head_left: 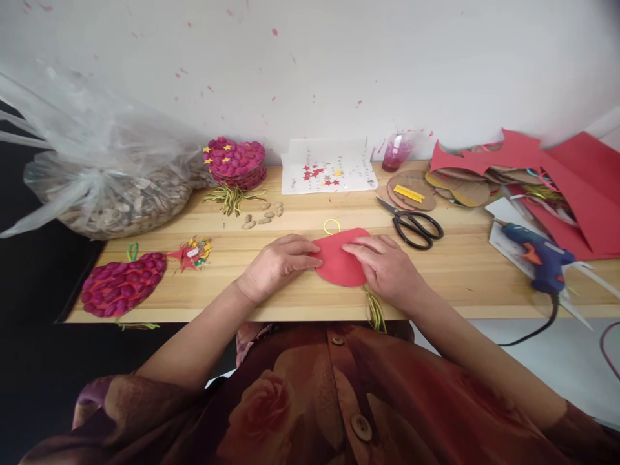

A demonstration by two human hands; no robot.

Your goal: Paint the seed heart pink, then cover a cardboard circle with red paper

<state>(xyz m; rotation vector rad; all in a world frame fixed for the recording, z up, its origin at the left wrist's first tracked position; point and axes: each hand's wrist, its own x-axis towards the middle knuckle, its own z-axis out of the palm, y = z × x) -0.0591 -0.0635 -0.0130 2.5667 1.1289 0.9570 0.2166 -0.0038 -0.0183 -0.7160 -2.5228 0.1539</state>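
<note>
A red heart-shaped paper piece with a yellow loop at its top lies on the wooden table. My left hand rests on its left edge, fingers stretched flat and pressing down. My right hand lies flat on its right side, fingers spread over the paper. Green and yellow strands hang from under the piece at the table's front edge.
Black scissors lie right of the piece, a blue glue gun farther right, red sheets and cardboard discs behind. A finished seed-covered heart, a stack of them, loose seeds and a seed bag are left.
</note>
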